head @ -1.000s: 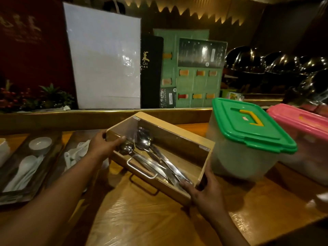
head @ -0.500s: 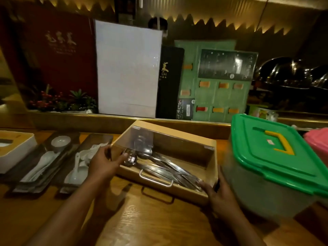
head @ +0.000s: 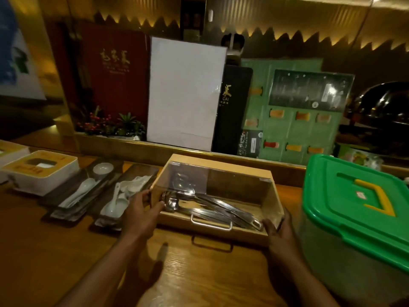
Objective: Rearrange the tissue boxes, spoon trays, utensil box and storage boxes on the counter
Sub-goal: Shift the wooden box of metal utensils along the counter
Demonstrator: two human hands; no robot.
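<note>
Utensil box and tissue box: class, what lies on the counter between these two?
In the head view, two dark spoon trays holding white spoons lie side by side between the tissue box and the utensil box.

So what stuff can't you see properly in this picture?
All in the head view:
- Green-lidded box: its right side is cut off by the frame edge, and the cloudy wall hides the contents.
- Far-left tissue box: mostly cut off by the left edge.
- Right hand: fingertips hidden behind the utensil box corner.
- Menu lettering: too small and dim to read.
</note>
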